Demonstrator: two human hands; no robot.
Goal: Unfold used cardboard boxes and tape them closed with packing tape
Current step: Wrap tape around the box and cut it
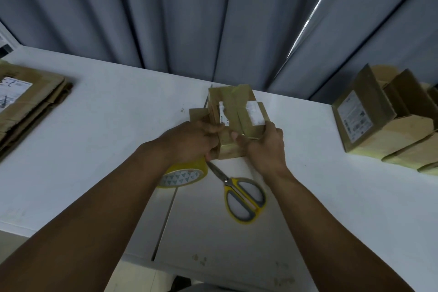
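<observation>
Two hands meet on our white table (94, 125), where the cardboard box (237, 121) stands at centre, just ahead of us. Our left hand (192, 140) curls round its left flap; our right hand (265, 147) clasps its right side. The tape roll (183, 175) lies under our left wrist, with the scissors (241, 194) beside it.

Grey curtain (213, 7) behind white table (106, 121)

Both hands (192, 137) (265, 147) gripping small cardboard box (237, 121), tape roll (183, 174), scissors (241, 194) beside
</observation>
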